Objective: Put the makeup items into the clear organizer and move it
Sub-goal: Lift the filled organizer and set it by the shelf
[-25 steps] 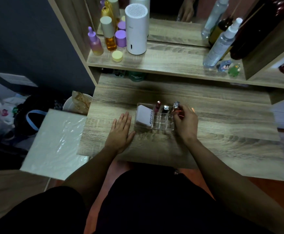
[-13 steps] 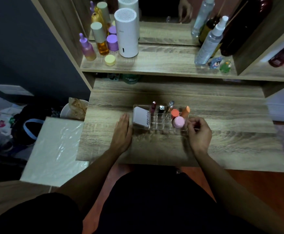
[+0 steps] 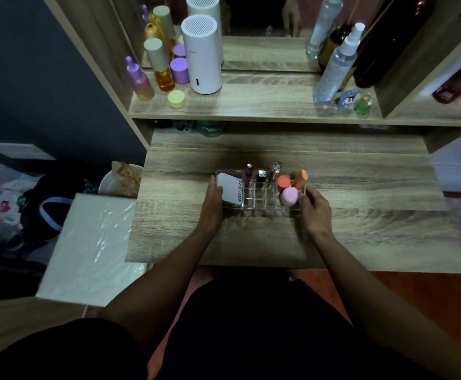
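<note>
The clear organizer (image 3: 261,201) rests on the wooden desk (image 3: 361,223), in the middle. It holds a white 4U2skin box (image 3: 230,189) at its left end, a pink lipstick (image 3: 248,172), a black-capped lipstick (image 3: 261,175) and a silver-capped tube (image 3: 274,170) along the back, and an orange tube (image 3: 300,179), an orange-capped jar (image 3: 283,181) and a pink round jar (image 3: 289,196) at its right end. My left hand (image 3: 211,207) presses against the organizer's left end. My right hand (image 3: 315,212) holds its right end with the fingertips.
A raised shelf (image 3: 265,102) behind the desk carries a white cylinder (image 3: 202,53), purple and amber bottles (image 3: 158,69), a spray bottle (image 3: 336,64) and small figurines (image 3: 357,101). A mirror stands behind them. A plastic-wrapped white board (image 3: 92,248) lies left of the desk.
My right hand drew back from the compartments and took the organizer's right end. My left hand slid from flat on the desk to the organizer's left end. The orange and pink items came into sight.
</note>
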